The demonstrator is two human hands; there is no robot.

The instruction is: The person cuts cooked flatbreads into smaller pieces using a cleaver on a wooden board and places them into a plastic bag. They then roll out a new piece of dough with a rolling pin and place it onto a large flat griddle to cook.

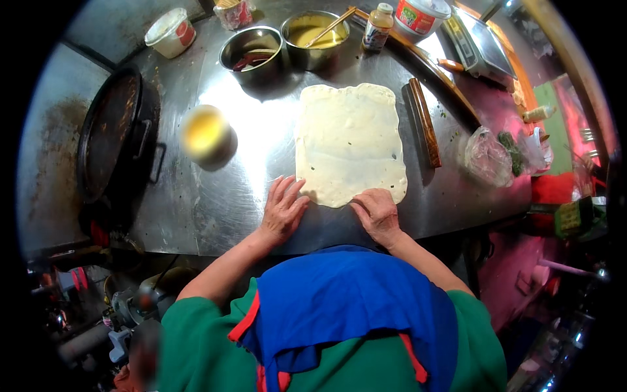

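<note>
A thin, roughly rectangular sheet of dough (349,142) lies flat on the steel worktop (254,196), with a few dark green flecks in it. My right hand (379,215) pinches its near edge right of the middle, thumb and fingers together. At the near left corner of the sheet is my left hand (284,208), fingers apart and fingertips by the edge; whether it grips any dough I cannot tell. To the right of the sheet lies a short wooden rolling pin (425,122). A blurred round container with yellow contents (203,132) is on the left.
Beyond the dough are a steel bowl (251,49), another of yellow liquid (316,39) with chopsticks, and a bottle (377,28). A long wooden rod (436,73) lies at the right, near a scale (482,46) and a plastic bag (487,157). A black pan (110,132) leans at the left.
</note>
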